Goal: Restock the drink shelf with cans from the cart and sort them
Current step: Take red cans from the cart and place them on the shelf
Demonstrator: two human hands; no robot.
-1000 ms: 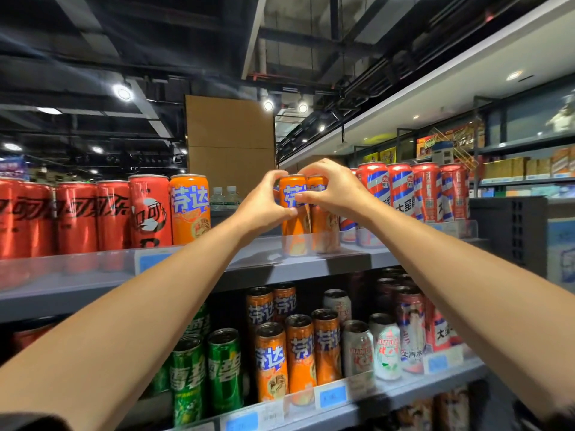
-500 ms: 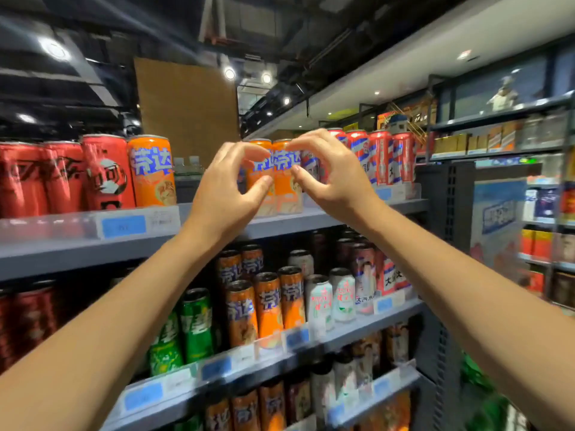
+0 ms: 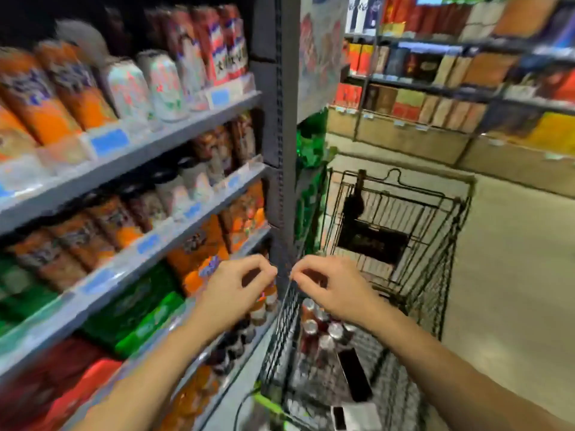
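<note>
Blurred shelves [image 3: 130, 163] of orange, white and green cans fill the left. Left hand [image 3: 231, 293] and right hand [image 3: 334, 292] hover loosely curled, holding nothing, above red cans [image 3: 317, 329] in the cart [image 3: 413, 244].

Shop aisle, blurred. Beige floor [image 3: 513, 259] right of fingers. Far shelves [image 3: 451, 88] with boxed goods beyond. Grey upright post [image 3: 287, 119] above fingertips.

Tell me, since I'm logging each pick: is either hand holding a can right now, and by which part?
Nothing is held. The left hand and right hand hang loosely curled and empty above the cans in the cart.
</note>
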